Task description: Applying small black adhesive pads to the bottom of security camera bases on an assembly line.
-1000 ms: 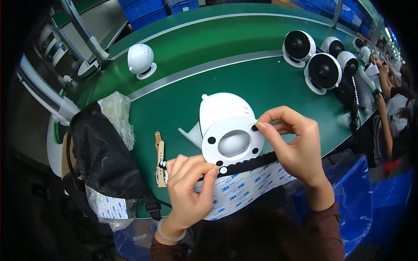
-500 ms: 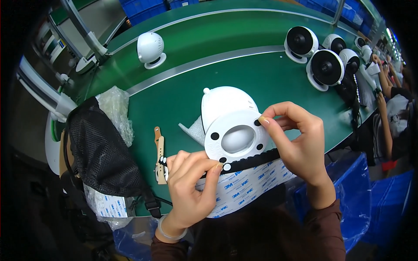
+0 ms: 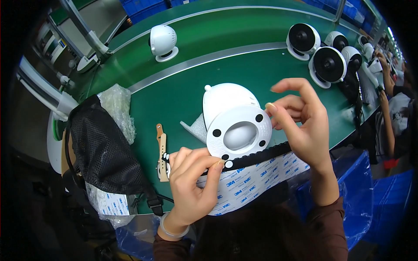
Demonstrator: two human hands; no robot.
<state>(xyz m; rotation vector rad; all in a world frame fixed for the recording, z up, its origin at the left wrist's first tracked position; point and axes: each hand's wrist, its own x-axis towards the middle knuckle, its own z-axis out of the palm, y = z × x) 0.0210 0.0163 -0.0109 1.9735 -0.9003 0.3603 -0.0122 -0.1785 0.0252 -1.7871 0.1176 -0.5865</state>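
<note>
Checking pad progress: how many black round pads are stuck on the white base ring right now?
4 on the white base ring: upper right, right, left, bottom left. None looks hidden by the hands.

Green bench (image 3: 183,93) with white camera housing (image 3: 237,124)

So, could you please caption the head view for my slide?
Left hand on a strip of black pads; right hand at a white dome camera's base.
</note>
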